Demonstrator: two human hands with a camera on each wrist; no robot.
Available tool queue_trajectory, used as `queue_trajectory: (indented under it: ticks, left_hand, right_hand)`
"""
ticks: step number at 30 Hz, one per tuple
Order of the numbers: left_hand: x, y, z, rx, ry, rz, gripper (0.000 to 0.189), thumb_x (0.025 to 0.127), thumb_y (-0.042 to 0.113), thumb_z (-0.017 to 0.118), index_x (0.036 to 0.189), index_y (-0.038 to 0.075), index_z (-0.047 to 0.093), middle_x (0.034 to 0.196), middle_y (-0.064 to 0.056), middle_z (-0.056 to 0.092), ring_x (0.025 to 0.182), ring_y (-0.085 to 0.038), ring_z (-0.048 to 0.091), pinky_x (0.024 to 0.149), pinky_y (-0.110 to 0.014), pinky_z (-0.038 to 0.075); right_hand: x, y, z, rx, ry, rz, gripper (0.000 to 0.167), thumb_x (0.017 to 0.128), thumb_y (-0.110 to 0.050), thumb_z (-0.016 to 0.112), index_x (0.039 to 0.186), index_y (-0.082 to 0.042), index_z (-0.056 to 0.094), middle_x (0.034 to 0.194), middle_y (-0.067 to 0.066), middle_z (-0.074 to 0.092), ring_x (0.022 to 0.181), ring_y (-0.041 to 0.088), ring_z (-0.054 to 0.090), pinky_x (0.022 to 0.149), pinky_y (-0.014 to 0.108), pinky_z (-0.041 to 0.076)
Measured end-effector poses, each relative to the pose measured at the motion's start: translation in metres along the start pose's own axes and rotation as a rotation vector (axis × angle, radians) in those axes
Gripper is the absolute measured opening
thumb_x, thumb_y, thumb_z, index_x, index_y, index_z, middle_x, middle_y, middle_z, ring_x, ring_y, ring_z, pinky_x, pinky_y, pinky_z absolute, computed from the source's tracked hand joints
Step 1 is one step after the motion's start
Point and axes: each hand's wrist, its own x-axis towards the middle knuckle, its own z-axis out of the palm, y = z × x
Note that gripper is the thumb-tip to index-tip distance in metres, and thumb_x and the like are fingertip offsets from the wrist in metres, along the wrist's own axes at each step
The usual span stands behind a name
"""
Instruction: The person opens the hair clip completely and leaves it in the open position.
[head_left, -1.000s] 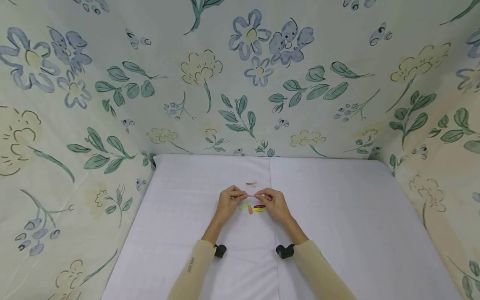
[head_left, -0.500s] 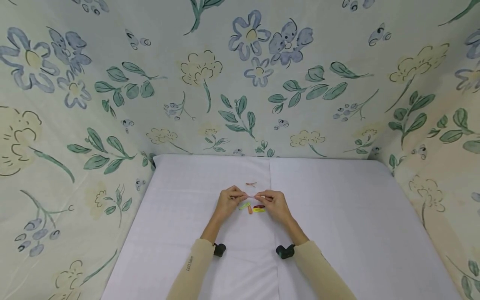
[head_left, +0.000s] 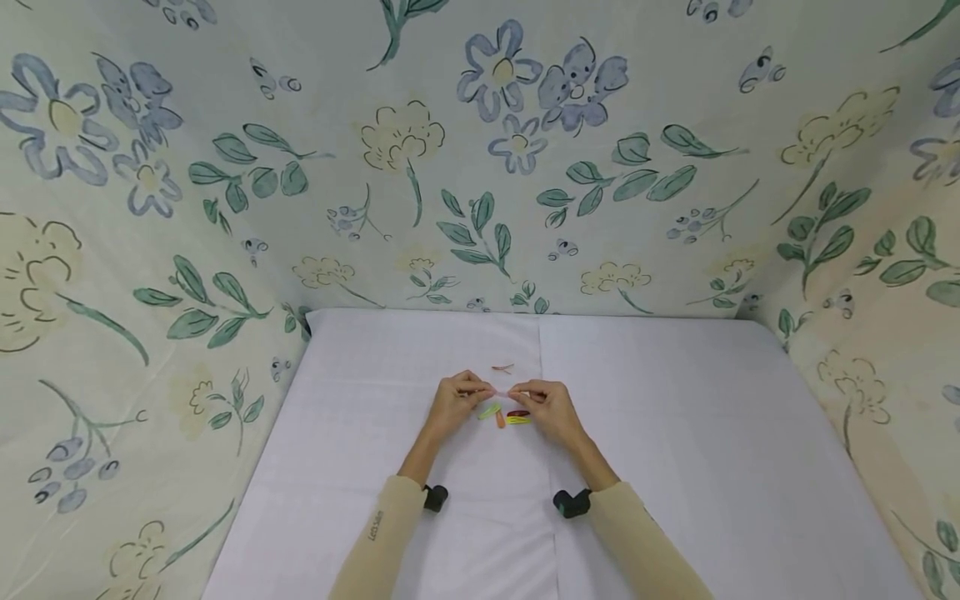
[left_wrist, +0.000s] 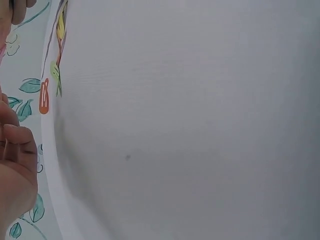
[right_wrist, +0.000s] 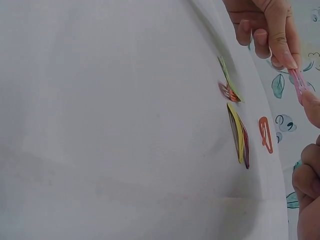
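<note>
A pink snap hair clip (head_left: 502, 393) is stretched between both hands above the white cloth. My left hand (head_left: 454, 406) pinches one end with thumb and fingertips. The other end is pinched by my right hand (head_left: 548, 408). In the right wrist view the pink hair clip (right_wrist: 299, 86) runs between the left hand (right_wrist: 272, 27) above and the right hand (right_wrist: 310, 170) below. Under the hands lie a lime-green clip (head_left: 490, 411), an orange clip (head_left: 500, 419), a dark red clip (head_left: 518, 413) and a yellow clip (head_left: 519, 421). Beyond them is an orange-red clip (head_left: 502, 368).
White cloth (head_left: 675, 458) covers the table, with a fold line running down it near the middle. Floral fabric (head_left: 480, 167) hangs behind the table and at both sides. A black wrist camera (head_left: 573, 503) sits at each sleeve.
Both hands keep their pinch on the pink hair clip in nearly the same place. The left forearm has shifted slightly leftward. The loose clips have not moved.
</note>
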Motion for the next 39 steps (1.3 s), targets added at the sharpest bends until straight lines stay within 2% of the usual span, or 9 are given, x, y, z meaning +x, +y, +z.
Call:
queue_trajectory:
  ticks: [6, 11, 16, 24, 30, 39]
  left_hand:
    - [-0.0009, 0.0, 0.0013, -0.006, 0.0, -0.042, 0.01, 0.091, 0.013, 0.078, 0.096, 0.007, 0.083, 0.089, -0.012, 0.071, 0.07, -0.009, 0.053, 0.059, -0.017, 0.044]
    - [-0.0013, 0.0027, 0.0005, -0.004, 0.005, -0.051, 0.012, 0.09, 0.015, 0.08, 0.099, 0.009, 0.083, 0.09, -0.012, 0.072, 0.072, -0.011, 0.055, 0.06, -0.018, 0.044]
    - [-0.001, 0.0017, 0.0014, 0.008, 0.033, -0.061, 0.013, 0.089, 0.015, 0.081, 0.101, 0.009, 0.083, 0.09, -0.011, 0.072, 0.074, -0.011, 0.055, 0.062, -0.018, 0.044]
    - [-0.0028, 0.0025, 0.0035, 0.054, 0.053, -0.075, 0.014, 0.086, 0.011, 0.084, 0.1, 0.01, 0.083, 0.089, -0.01, 0.072, 0.074, -0.013, 0.055, 0.063, -0.017, 0.043]
    - [-0.0037, 0.0021, 0.0051, 0.083, 0.058, -0.067, 0.016, 0.085, 0.009, 0.085, 0.101, 0.009, 0.083, 0.089, -0.01, 0.073, 0.074, -0.014, 0.056, 0.063, -0.017, 0.044]
    - [-0.0033, 0.002, 0.0056, 0.084, 0.049, -0.082, 0.019, 0.084, 0.011, 0.086, 0.103, 0.008, 0.083, 0.09, -0.009, 0.073, 0.072, -0.012, 0.056, 0.061, -0.018, 0.044]
  right_hand:
    - [0.0008, 0.0018, -0.0043, -0.021, -0.015, 0.03, 0.009, 0.091, -0.018, 0.08, 0.096, -0.012, 0.083, 0.057, -0.005, 0.036, 0.054, 0.004, 0.031, 0.051, 0.019, 0.028]
    - [0.0016, 0.0028, -0.0066, -0.004, -0.022, 0.026, 0.01, 0.09, -0.018, 0.081, 0.096, -0.01, 0.083, 0.058, -0.004, 0.038, 0.056, 0.005, 0.032, 0.051, 0.021, 0.029]
    - [0.0016, 0.0027, -0.0053, 0.008, 0.006, 0.03, 0.01, 0.089, -0.018, 0.082, 0.094, -0.009, 0.084, 0.059, -0.003, 0.039, 0.056, 0.003, 0.033, 0.053, 0.019, 0.028]
    - [0.0015, 0.0017, 0.0, -0.017, 0.044, 0.027, 0.01, 0.089, -0.004, 0.079, 0.096, 0.003, 0.08, 0.058, 0.004, 0.037, 0.055, 0.001, 0.029, 0.053, 0.019, 0.024]
    - [0.0012, 0.0035, -0.0015, 0.02, 0.043, 0.037, 0.011, 0.088, -0.013, 0.082, 0.096, -0.005, 0.082, 0.058, 0.0, 0.037, 0.054, 0.0, 0.029, 0.053, 0.018, 0.025]
    - [0.0027, 0.0083, -0.0016, 0.033, 0.036, 0.057, 0.011, 0.089, -0.018, 0.082, 0.095, -0.009, 0.083, 0.058, -0.001, 0.039, 0.053, 0.003, 0.032, 0.051, 0.019, 0.027]
